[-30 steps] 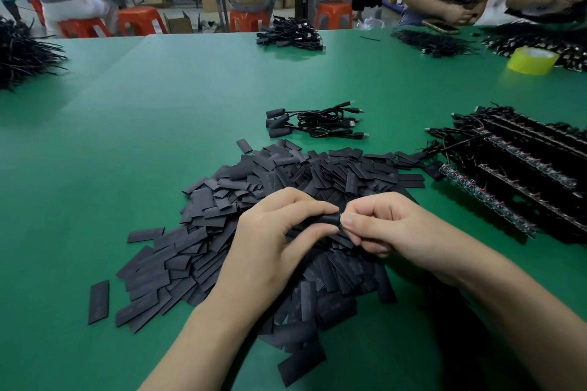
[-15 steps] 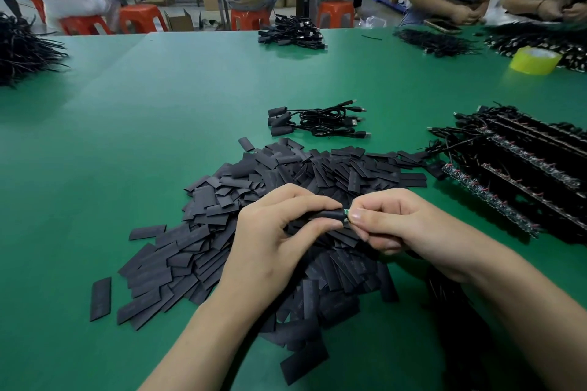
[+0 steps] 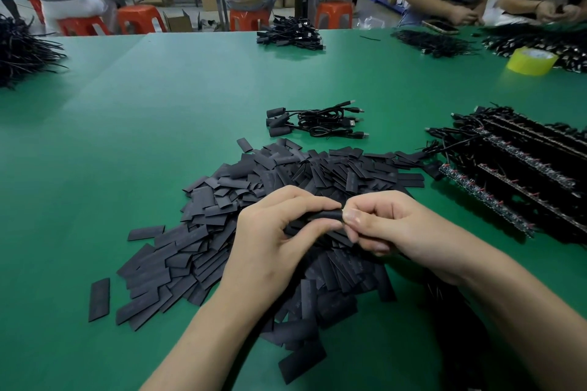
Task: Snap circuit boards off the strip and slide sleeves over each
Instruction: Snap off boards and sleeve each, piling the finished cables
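Observation:
A big heap of flat black sleeves [image 3: 254, 200] covers the middle of the green table [image 3: 158, 120]. Above it, my left hand [image 3: 273, 238] pinches one black sleeve [image 3: 324, 216] between thumb and fingers. My right hand [image 3: 387, 225] meets it fingertip to fingertip and pinches a small circuit board at the sleeve's right end; only a sliver of the board shows. Strips of circuit boards with black cables [image 3: 514, 174] lie to the right.
Three sleeved boards with USB cables [image 3: 314, 122] lie behind the heap. Further cable bundles [image 3: 289, 33] sit at the far edge and at the left [image 3: 22, 51]. A yellow tape roll [image 3: 532, 60] stands far right. Other people work at the far right and behind.
The board has gone further into the sleeve. Both hands have stayed almost in place above the heap.

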